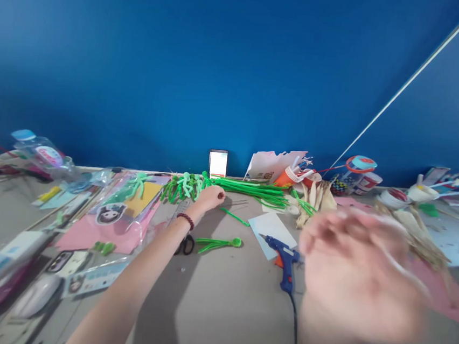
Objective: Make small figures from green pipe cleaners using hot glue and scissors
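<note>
My left hand (212, 197), with a beaded bracelet on its wrist, reaches to the back of the table beside the pile of green pipe cleaners (252, 191). Its fingers are curled, and whether they hold anything is hidden. Close to the camera on the right, my right hand (360, 266) is raised and blurred, its fingers bent; what they hold, if anything, cannot be made out. Between the arms lie a small green pipe-cleaner bundle with a round head (236, 242), a single green stem (235, 217) and a blue glue gun (287, 258) on white paper.
A lit phone (218, 163) leans on the blue wall. Black scissors (187, 244) lie by my left forearm. Pink sheets and plastic packs (106, 225) cover the left side, with a bottle (46, 153) behind. Cups (288, 176) and dried husks (319, 199) stand at the right.
</note>
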Demonstrator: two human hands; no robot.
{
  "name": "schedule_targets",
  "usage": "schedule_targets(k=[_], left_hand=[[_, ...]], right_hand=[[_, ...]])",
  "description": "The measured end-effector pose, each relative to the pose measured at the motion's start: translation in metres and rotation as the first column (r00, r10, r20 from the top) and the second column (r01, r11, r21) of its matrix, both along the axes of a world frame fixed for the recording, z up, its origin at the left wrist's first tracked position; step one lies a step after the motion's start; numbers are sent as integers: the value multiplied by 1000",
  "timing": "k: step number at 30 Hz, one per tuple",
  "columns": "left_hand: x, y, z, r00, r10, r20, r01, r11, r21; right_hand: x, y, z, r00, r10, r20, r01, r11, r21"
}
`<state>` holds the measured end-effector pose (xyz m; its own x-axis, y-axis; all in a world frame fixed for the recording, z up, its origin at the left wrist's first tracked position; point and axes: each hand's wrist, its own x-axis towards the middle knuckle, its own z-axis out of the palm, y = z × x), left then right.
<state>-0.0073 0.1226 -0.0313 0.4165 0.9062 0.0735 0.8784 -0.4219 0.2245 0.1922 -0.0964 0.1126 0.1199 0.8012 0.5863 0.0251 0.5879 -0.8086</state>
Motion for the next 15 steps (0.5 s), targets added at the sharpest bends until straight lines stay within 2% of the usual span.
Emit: schedule_targets(k=[1,2,5,7,9,10,11,12,13,15], left_hand=[[-1,0,-1,1000,0,2,0,1000,1],[0,-1,-3,1000,1,2,-1,1000,4],[3,1,-7,1000,2,-13,-2,1000,13],[8,2,-9,999,2,-37,-2,1000,14],[13,3,-11,998,7,-68,-6,1000,17],[15,3,-12,996,14,-84,-12,1000,20],[17,3,-12,995,21,-100,-19,1000,24],[19,3,-13,993,28,-114,-25,999,28],[20,3,-14,991,32,-127,-28,999,33],[23,2,-15,990,26,-142,-20,999,44]], right_hand=[[-5,10,5,992,1,-126,6,998,56],[-9,21,7,986,45,-158,-36,997,62],[-16,64,-4,987,95,-128,-89,995,51],[-18,97,-25,999,41,-3,-41,999,-30],[-22,130,-54,966,17,257,33,981,-189],[-24,145,-70,895,23,446,103,961,-256],[-27,158,-84,753,64,655,191,931,-310],[-31,168,-98,562,153,813,261,899,-350],[-35,177,-110,494,200,846,282,884,-374],[-43,188,-128,413,245,877,312,867,-389]])
